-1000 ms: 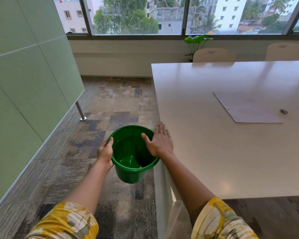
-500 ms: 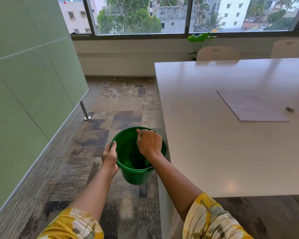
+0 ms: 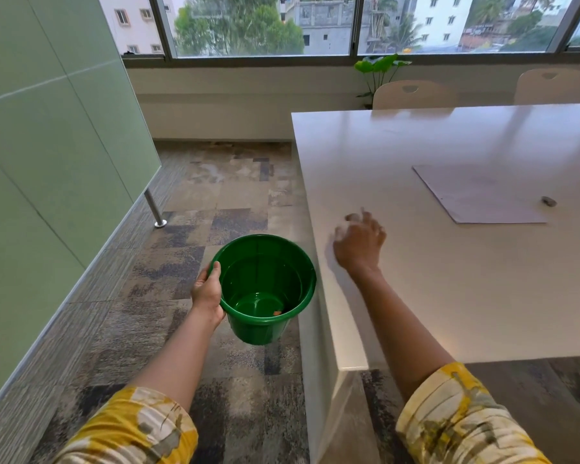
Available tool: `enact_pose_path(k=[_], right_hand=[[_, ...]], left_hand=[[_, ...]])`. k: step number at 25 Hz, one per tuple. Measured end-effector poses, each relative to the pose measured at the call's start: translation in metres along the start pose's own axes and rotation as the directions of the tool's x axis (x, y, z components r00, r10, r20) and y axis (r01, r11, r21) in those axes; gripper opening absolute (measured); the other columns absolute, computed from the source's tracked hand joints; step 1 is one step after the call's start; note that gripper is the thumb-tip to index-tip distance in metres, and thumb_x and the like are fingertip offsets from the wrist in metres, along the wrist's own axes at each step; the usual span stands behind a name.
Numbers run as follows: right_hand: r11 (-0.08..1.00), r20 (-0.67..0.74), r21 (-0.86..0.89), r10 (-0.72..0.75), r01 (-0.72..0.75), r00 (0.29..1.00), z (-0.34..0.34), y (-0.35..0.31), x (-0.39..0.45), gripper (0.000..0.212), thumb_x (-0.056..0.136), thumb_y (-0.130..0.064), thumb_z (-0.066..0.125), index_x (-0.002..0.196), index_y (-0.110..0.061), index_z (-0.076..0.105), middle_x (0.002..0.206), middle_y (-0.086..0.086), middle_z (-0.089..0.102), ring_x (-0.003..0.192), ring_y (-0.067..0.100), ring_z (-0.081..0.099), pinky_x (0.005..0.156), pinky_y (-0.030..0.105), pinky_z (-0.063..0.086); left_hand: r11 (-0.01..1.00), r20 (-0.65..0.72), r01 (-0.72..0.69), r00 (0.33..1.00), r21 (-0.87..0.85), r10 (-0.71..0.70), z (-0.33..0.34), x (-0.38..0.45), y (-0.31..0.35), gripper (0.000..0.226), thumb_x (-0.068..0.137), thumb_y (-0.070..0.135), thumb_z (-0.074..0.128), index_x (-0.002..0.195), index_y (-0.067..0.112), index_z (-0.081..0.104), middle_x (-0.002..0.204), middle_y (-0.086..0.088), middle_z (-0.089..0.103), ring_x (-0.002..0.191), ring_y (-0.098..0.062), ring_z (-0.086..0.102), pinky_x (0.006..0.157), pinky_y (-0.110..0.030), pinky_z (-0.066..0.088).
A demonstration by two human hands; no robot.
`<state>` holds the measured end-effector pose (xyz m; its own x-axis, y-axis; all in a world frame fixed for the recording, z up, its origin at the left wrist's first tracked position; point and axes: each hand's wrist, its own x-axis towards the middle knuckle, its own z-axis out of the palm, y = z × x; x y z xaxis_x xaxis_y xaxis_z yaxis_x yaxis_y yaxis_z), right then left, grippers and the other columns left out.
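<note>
Two hands are in view, both reaching forward from yellow-patterned sleeves. The left hand (image 3: 208,293) grips the near-left rim of a green bucket (image 3: 258,262), thumb over the lip and fingers hidden under the outside wall, forearm nearly straight. The right hand (image 3: 359,246) is over the bench (image 3: 449,296), palm down, wrist slightly bent, fingers loose and a little spread. It is blurred, and I cannot tell whether it touches the surface.

The bench is one large white slab filling the right side. Its long left edge runs away from the viewer and its near corner sits between the two forearms. A wide strip of patterned carpet floor (image 3: 215,195) lies between that edge and the green partition (image 3: 47,145) on the left, whose one metal leg (image 3: 153,209) stands well beyond the bucket.

The bucket is held upright above the floor, its right rim just beside the bench edge and lower than the top. Two pale chairs (image 3: 412,95) stand at the far end, with one leafy plant (image 3: 379,67) beside them. One sheet of paper (image 3: 476,195) lies flat on the bench, well apart from the right hand, and one small grey object (image 3: 548,201) rests at its right edge. One tiny orange scrap (image 3: 276,313) lies on the bucket's bottom.
</note>
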<state>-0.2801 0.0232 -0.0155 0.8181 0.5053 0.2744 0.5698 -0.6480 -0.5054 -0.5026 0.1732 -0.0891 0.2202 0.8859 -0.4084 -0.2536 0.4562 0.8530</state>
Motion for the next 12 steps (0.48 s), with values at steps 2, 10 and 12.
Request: enact_pose_path(k=[2, 10, 12], right_hand=[[0.968, -0.005, -0.132, 0.216, -0.215, 0.976, -0.012, 0.032, 0.011, 0.057, 0.101, -0.038, 0.039, 0.146, -0.003, 0.038, 0.161, 0.019, 0.017, 0.150, 0.031, 0.011, 0.122, 0.045, 0.004], [0.894, 0.178, -0.325, 0.378, -0.309, 0.908, -0.010, 0.054, -0.004, 0.100, 0.094, -0.071, 0.018, 0.153, 0.007, -0.001, 0.163, 0.023, -0.004, 0.152, 0.031, -0.005, 0.123, 0.040, -0.004], [0.911, 0.207, -0.314, 0.339, -0.266, 0.918, -0.008, 0.043, -0.010, 0.100, 0.093, -0.071, 0.016, 0.154, 0.006, -0.002, 0.163, 0.022, -0.005, 0.152, 0.030, -0.006, 0.123, 0.039, -0.004]], left_hand=[[1.000, 0.004, -0.003, 1.000, 0.004, 0.003, -0.001, -0.001, 0.000, 0.026, 0.102, 0.022, 0.056, 0.125, 0.017, 0.066, 0.127, -0.014, 0.066, 0.116, -0.038, 0.062, 0.096, -0.063, 0.050], [1.000, 0.017, -0.011, 1.000, -0.012, 0.011, -0.004, -0.007, 0.000, 0.026, 0.102, 0.021, 0.055, 0.126, 0.016, 0.066, 0.127, -0.014, 0.066, 0.116, -0.038, 0.062, 0.095, -0.064, 0.050], [1.000, 0.016, -0.003, 1.000, -0.015, 0.003, -0.004, -0.007, -0.001, 0.025, 0.102, 0.021, 0.055, 0.125, 0.018, 0.066, 0.127, -0.014, 0.066, 0.115, -0.037, 0.063, 0.095, -0.063, 0.050]])
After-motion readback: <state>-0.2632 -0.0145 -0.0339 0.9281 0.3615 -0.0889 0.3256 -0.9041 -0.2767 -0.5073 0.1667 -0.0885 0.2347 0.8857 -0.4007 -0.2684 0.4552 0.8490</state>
